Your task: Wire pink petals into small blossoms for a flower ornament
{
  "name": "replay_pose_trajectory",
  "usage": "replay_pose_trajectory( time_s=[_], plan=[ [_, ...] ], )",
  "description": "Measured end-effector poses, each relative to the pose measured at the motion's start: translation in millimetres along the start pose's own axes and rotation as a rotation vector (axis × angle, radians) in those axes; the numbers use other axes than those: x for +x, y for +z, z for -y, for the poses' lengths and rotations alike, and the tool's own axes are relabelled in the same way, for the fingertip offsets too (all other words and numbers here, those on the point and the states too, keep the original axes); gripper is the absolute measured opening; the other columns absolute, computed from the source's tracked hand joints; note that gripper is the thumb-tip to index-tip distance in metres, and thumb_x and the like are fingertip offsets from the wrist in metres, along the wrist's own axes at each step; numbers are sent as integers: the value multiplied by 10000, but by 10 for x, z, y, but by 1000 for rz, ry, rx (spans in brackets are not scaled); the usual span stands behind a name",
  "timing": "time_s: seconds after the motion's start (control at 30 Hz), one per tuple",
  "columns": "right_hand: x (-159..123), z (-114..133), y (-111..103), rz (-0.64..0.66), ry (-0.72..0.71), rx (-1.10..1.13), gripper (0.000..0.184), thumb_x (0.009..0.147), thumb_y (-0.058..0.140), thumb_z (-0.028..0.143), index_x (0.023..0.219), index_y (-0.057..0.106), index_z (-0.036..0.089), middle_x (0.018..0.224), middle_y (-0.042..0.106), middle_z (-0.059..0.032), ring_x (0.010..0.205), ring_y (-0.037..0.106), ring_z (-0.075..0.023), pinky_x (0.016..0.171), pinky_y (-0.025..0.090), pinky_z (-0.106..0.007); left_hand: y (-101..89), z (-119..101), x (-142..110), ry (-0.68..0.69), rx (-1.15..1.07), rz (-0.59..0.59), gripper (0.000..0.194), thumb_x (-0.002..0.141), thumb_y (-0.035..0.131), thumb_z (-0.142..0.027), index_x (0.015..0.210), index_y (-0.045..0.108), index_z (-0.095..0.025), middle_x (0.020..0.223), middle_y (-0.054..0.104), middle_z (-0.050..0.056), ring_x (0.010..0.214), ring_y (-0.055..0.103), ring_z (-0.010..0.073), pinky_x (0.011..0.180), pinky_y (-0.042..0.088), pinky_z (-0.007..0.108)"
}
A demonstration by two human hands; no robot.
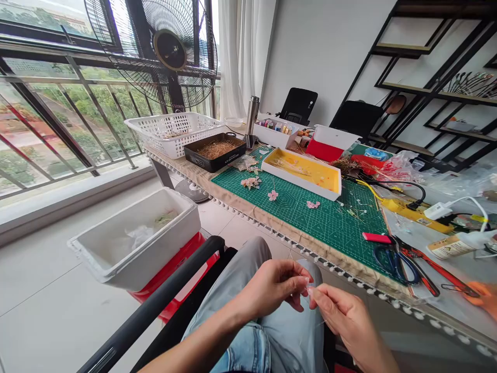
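R hand [341,316] to table edge [330,264] free; armrest [151,295] L

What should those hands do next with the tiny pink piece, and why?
Probably the left hand and right hand should grip the tiny pink piece more firmly, since only a small pinch holds it, above the pale denim jeans.
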State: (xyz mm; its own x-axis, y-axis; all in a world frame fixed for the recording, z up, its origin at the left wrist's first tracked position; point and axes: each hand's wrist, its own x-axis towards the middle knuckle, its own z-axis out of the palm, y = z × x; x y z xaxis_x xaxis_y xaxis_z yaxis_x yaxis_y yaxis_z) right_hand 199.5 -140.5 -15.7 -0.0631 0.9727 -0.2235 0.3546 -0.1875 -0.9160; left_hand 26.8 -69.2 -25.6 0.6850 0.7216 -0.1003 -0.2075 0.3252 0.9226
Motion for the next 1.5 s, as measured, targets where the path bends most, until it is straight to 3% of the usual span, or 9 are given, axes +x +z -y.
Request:
replay_pose_trajectory(
  time_s=[0.13, 0.33, 0.43, 0.6, 0.77, 0.93, 1.27, 1.4, 1.5],
  plan=[
    [-25, -50, -126, 26, -118, -149, 403, 916, 464, 553, 800, 640, 209, 605, 432, 40, 550, 379, -126, 504, 292, -234, -12, -19, -7, -50, -19, 26, 438, 753, 693, -513, 882, 621, -100, 708, 594, 23, 600, 541, 96, 568, 537, 246],
    [37, -113, -76, -259, -176, -401, 301, 932, 451, 434, 840, 661, 238, 678, 647, -2, 637, 585, -183, 559, 392, -241, 34, -5, -22, -18, 53, 3, 440, 774, 667, -528, 864, 638, -99, 703, 567, 9, 571, 522, 84, 556, 541, 243],
    [26, -108, -81, -231, -172, -343, 294, 913, 488, 448, 803, 657, 234, 692, 646, -2, 643, 575, -175, 577, 404, -239, 10, 9, -8, -3, 45, -7, 439, 786, 661, -520, 885, 637, -93, 702, 568, 6, 551, 517, 72, 547, 542, 232],
    [-66, -160, -256, 91, -13, -8, 447, 902, 480, 566, 827, 688, 178, 519, 526, 26, 432, 312, -98, 438, 263, -241, -55, -39, -23, -60, -38, 108, 420, 766, 697, -504, 906, 637, -113, 726, 589, 11, 586, 537, 81, 514, 539, 209],
    [43, -117, -152, -63, -102, 166, 441, 917, 502, 489, 1248, 588, 209, 573, 515, 41, 557, 488, -152, 556, 400, -257, -54, -108, -61, -192, -84, 281, 416, 732, 736, -491, 915, 646, -129, 722, 604, 7, 522, 533, 62, 461, 497, 181],
    [96, -43, 21, 142, -57, 167, 406, 875, 549, 565, 887, 658, 174, 621, 467, 34, 514, 368, -105, 479, 293, -233, -77, -152, -77, -178, -67, 212, 400, 735, 736, -480, 894, 628, -129, 711, 622, 8, 510, 543, 68, 456, 489, 188],
    [-171, -89, -172, 66, -91, -63, 424, 927, 457, 547, 737, 593, 194, 552, 270, 68, 471, 234, -94, 428, 169, -244, 51, -155, -92, -175, -62, 121, 464, 638, 787, -509, 798, 626, -105, 645, 597, 13, 582, 559, 107, 506, 508, 227],
    [-85, -70, -160, -5, -128, -41, 401, 911, 499, 524, 727, 626, 191, 527, 312, 66, 478, 292, -100, 446, 252, -230, 23, -187, -87, -194, -66, 129, 442, 658, 782, -489, 811, 611, -111, 695, 618, 17, 566, 556, 88, 565, 533, 252],
    [-47, -50, -101, -147, -149, -45, 318, 895, 528, 498, 928, 667, 214, 615, 556, 18, 547, 491, -142, 542, 428, -240, -13, -202, -76, -182, -75, 122, 424, 656, 798, -455, 817, 590, -122, 714, 588, -2, 593, 527, 77, 583, 544, 249]
  ],
)
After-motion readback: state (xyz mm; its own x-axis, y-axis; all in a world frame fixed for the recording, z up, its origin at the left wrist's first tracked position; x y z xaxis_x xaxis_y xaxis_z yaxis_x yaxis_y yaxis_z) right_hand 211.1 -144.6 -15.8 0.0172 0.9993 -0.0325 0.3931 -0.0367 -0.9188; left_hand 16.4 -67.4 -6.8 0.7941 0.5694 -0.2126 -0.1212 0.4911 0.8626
